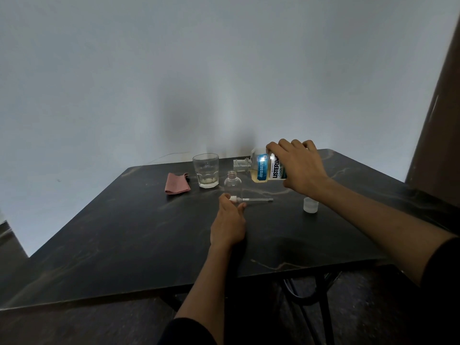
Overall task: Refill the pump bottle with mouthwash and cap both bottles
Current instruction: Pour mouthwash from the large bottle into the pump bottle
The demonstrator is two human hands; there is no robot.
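Right now your right hand (300, 168) wraps the mouthwash bottle (265, 168) from above and holds it tipped almost level, open neck pointing left and sitting just above and to the right of the pump bottle (232, 186); that looks like a line-up for pouring, though no stream shows yet and the pump bottle appears empty. It stands upright and uncapped near the middle of the table (124, 232), so its mouth can take the liquid. Your left hand (229, 225) rests on the table at its base, fingers lightly closed around the pump head (235, 199), whose tube lies flat, pointing right; probably you keep it ready to screw back on, and the hand sits close enough to steady the bottle.

Counted: two bottles, both open; one pump head; one white cap (310, 204) standing near your right forearm, likely the mouthwash's; one glass (206, 170) behind the pump bottle; one folded pink cloth (176, 186) left of the glass.
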